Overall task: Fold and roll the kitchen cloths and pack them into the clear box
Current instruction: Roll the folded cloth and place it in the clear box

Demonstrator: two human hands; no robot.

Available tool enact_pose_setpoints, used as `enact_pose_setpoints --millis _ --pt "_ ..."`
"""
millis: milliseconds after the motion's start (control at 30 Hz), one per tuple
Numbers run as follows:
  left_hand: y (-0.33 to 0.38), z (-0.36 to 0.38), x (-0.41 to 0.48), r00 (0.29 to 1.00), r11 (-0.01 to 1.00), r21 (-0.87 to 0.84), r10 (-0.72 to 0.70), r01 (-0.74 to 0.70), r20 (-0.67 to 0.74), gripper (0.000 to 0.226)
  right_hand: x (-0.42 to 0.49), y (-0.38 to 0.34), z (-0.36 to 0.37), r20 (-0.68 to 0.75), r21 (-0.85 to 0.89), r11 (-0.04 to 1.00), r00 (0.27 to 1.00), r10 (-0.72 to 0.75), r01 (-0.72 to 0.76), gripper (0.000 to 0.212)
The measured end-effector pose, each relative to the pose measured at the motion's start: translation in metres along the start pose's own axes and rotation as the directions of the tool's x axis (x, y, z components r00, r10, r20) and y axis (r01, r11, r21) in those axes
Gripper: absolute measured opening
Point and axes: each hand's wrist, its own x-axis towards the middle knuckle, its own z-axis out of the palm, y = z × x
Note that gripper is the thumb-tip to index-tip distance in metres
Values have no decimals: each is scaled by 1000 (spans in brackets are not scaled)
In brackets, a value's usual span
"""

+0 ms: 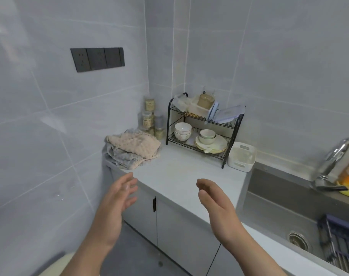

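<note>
The gray counter point(181, 176) fills the middle of the frame, a flat spot good for folding. The sink point(279, 206) sits at the lower right. A black dish rack point(201, 124) with 2 shelves stands at the back, center, so bowls point(182, 129) can drip dry. Clear tubs point(182, 104) and lids point(229, 113) lie on its top shelf; I cannot tell which one is the box for packing. The kitchen cloths point(132, 149) are in a messy heap left of center, pushed against the wall point(70, 126), not folded yet. The left hand point(120, 194) and the right hand point(213, 198) hang in the air at the bottom, palms facing each other, holding nothing. The left fingers point(129, 184) are spread a little and blurry. The right fingers point(204, 185) are close together and gently bent. They seem ready to reach for the heap. A small white basket point(241, 157) sits just beside the rack.
</note>
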Motion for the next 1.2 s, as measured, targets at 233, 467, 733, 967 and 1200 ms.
enact_pose_setpoints --millis 233,467,733,967,1200 --pt "-17 14 112 999 996 81 -31 33 -27 82 129 8 12 54 44 999 999 -3 1 29" --pt "-28 22 215 993 993 95 -64 73 -101 83 251 2 19 125 44 999 992 -14 9 33" --pt "-43 -1 300 975 973 142 -158 180 -155 51 346 6 44 159 31 999 987 30 -36 37" --pt "-62 -39 401 971 914 330 -212 236 -108 32 420 23 87 133 -99 991 986 101 -88 38" --pt "-113 -84 518 955 807 538 -296 242 14 27 509 40 158 16 -219 950 973 231 -222 37"
